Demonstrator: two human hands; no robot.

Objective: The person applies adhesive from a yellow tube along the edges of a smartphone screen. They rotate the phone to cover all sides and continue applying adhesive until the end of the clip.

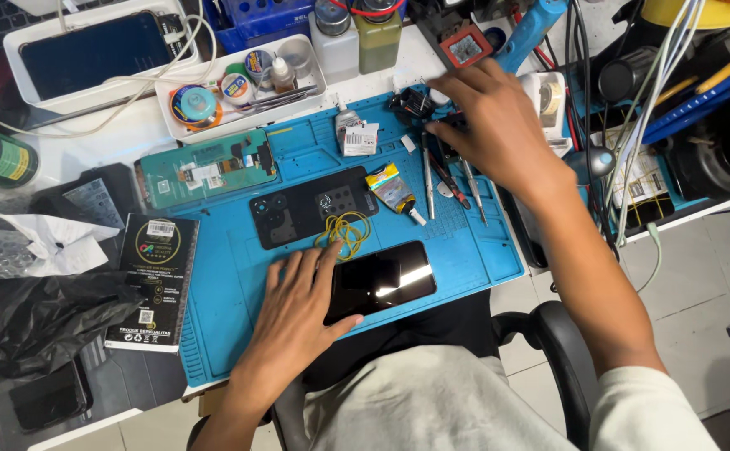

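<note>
My left hand (298,313) lies flat, fingers spread, on the blue mat (482,259), its fingertips and thumb resting on the left end of the black phone (386,282), which lies screen up at the mat's near edge. My right hand (498,125) reaches to the far side of the mat, fingers curled down over the tools (452,179) lying there; I cannot tell whether they pinch anything yet.

The phone sits close to the mat's near edge, over my lap. I judge that if my left hand pushes it sideways while I look toward the tools, it could slide off. Only light fingertip contact holds it.

The yellow rubber bands (344,232) lie just beyond the phone, partly on the dark back cover (310,206); my fingers could snag them and drag the cover.

The glue tube (394,192) rests just beside the tools. A careless sweep of my right hand could knock it or roll the screwdrivers into the green phone frame (206,167).

Small parts near my right fingers could scatter if I grab blindly.
</note>
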